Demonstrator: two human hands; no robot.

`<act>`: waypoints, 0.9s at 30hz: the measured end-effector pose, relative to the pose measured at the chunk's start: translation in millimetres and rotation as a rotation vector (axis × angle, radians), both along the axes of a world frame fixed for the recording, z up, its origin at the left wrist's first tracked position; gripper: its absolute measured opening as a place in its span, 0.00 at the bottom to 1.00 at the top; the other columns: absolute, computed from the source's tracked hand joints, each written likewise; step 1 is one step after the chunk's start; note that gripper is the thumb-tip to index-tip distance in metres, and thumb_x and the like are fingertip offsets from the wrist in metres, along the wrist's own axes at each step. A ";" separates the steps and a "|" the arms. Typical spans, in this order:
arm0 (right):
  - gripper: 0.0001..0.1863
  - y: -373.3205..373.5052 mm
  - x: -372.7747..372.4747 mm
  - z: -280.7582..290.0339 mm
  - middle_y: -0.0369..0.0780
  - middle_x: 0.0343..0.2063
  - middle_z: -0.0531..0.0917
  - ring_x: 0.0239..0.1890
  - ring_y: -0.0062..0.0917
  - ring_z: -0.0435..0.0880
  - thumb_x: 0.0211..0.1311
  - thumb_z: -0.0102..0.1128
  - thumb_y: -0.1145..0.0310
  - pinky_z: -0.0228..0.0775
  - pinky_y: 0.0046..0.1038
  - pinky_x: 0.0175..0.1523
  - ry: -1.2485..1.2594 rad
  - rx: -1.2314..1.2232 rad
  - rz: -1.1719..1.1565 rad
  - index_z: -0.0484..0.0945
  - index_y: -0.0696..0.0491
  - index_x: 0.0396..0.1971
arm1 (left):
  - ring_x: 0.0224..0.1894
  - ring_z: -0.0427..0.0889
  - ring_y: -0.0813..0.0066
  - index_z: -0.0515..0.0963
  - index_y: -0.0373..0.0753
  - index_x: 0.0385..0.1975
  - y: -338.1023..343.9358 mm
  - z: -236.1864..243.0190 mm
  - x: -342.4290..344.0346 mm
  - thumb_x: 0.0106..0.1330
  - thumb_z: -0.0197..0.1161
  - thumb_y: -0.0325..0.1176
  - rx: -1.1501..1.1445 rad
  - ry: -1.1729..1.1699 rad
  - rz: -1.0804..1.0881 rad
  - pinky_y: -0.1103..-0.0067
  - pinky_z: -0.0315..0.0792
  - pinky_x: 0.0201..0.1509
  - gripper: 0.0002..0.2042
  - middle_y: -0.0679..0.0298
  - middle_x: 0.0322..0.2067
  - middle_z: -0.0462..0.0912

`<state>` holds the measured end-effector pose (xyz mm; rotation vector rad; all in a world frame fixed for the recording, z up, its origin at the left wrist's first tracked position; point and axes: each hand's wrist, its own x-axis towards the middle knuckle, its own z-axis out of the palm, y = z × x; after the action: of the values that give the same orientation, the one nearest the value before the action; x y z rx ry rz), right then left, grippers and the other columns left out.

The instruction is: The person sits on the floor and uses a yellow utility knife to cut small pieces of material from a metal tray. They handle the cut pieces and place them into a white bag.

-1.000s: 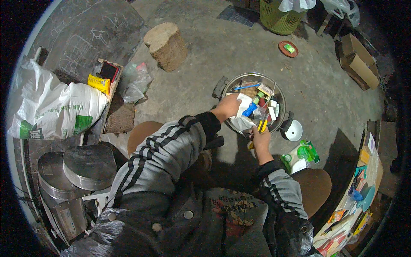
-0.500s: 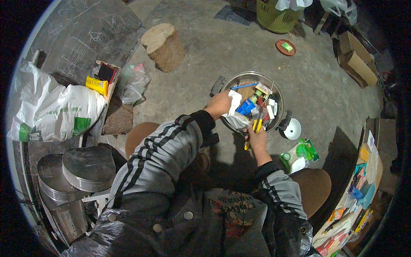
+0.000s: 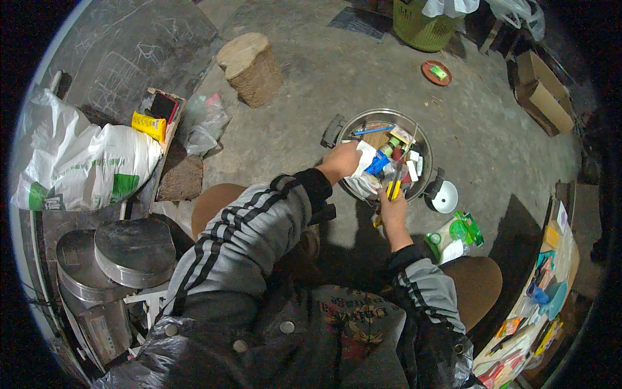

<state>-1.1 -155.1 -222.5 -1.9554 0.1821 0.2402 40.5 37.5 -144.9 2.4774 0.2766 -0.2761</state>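
The left hand (image 3: pixel 342 161) is closed over the near left part of the pot (image 3: pixel 382 115), its fingers bunched on a white cloth (image 3: pixel 365 157) that hangs against a blue packet (image 3: pixel 377 164). The right hand (image 3: pixel 392 209) is wrapped around a yellow tool (image 3: pixel 392 190) at the pot's near edge, with the slim dark end pointing up over the contents; whether that end is a blade is too small to tell. Both the cloth and the tool are thus at the pot, the cloth just left of the tool. To handle them well, I would treat the dark end as sharp: point it away from the left fingers, and grip the cloth well back from it. A firm hold low on the tool should steady it better than a pinch near the tip. Short, slow movements seem best, since the blue packet, white boxes (image 3: pixel 412 170) and leaning rod (image 3: pixel 410 142) crowd the space and could be knocked or snagged. The loose cloth probably needs light tension so it doesn't fold over the tool.
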 end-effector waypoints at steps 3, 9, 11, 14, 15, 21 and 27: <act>0.18 0.8 -0.4 2.6 0.46 0.29 0.81 0.32 0.35 0.81 0.53 0.66 0.64 0.72 0.32 0.38 0.071 0.022 0.014 0.74 0.60 0.38 | 0.44 0.76 0.45 0.72 0.30 0.41 0.2 -4.5 0.2 0.65 0.50 0.39 0.005 -0.005 -0.008 0.60 0.69 0.47 0.16 0.43 0.40 0.77; 0.19 2.4 -3.6 16.6 0.41 0.28 0.80 0.30 0.26 0.79 0.50 0.69 0.65 0.71 0.28 0.37 -0.054 -0.065 0.034 0.74 0.58 0.38 | 0.44 0.76 0.45 0.72 0.30 0.43 -0.7 -10.1 -0.7 0.65 0.50 0.38 0.036 -0.014 -0.030 0.59 0.69 0.47 0.16 0.43 0.40 0.77; 0.20 2.5 -3.3 19.4 0.43 0.28 0.80 0.31 0.30 0.79 0.48 0.70 0.65 0.71 0.30 0.38 -0.090 -0.126 0.040 0.74 0.58 0.38 | 0.44 0.76 0.45 0.71 0.30 0.44 -1.3 -9.3 -0.8 0.65 0.50 0.38 0.039 -0.033 -0.046 0.59 0.69 0.48 0.16 0.43 0.40 0.77; 0.23 2.4 -2.3 21.7 0.49 0.32 0.79 0.36 0.41 0.79 0.44 0.72 0.66 0.70 0.36 0.41 -0.148 -0.216 0.054 0.74 0.59 0.39 | 0.45 0.76 0.45 0.71 0.30 0.44 -2.5 -5.9 -1.0 0.65 0.50 0.38 0.016 -0.036 -0.042 0.60 0.69 0.48 0.16 0.43 0.41 0.77; 0.25 2.2 -2.2 22.2 0.52 0.34 0.78 0.39 0.46 0.78 0.42 0.73 0.66 0.70 0.38 0.42 -0.170 -0.256 0.064 0.73 0.60 0.40 | 0.45 0.76 0.45 0.71 0.30 0.44 -3.0 -4.5 -1.0 0.65 0.50 0.38 0.004 -0.027 -0.037 0.60 0.69 0.49 0.16 0.43 0.41 0.77; 0.27 1.2 -4.1 23.7 0.53 0.36 0.76 0.41 0.49 0.77 0.38 0.74 0.70 0.69 0.40 0.45 -0.069 -0.193 0.080 0.73 0.60 0.42 | 0.44 0.76 0.45 0.71 0.30 0.44 -9.6 -2.8 -1.5 0.65 0.50 0.37 -0.038 -0.070 -0.090 0.60 0.69 0.48 0.16 0.43 0.40 0.77; 0.26 -0.2 -4.4 20.0 0.53 0.37 0.76 0.41 0.49 0.77 0.39 0.71 0.73 0.69 0.41 0.46 -0.116 -0.187 0.113 0.73 0.59 0.42 | 0.43 0.76 0.45 0.71 0.30 0.43 -9.8 -4.9 -0.5 0.65 0.50 0.37 -0.004 -0.015 -0.049 0.60 0.69 0.47 0.16 0.42 0.39 0.78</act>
<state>-5.5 -155.3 -202.4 -2.1615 0.0183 0.1876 40.0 27.6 -149.8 2.4839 0.2091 -0.2775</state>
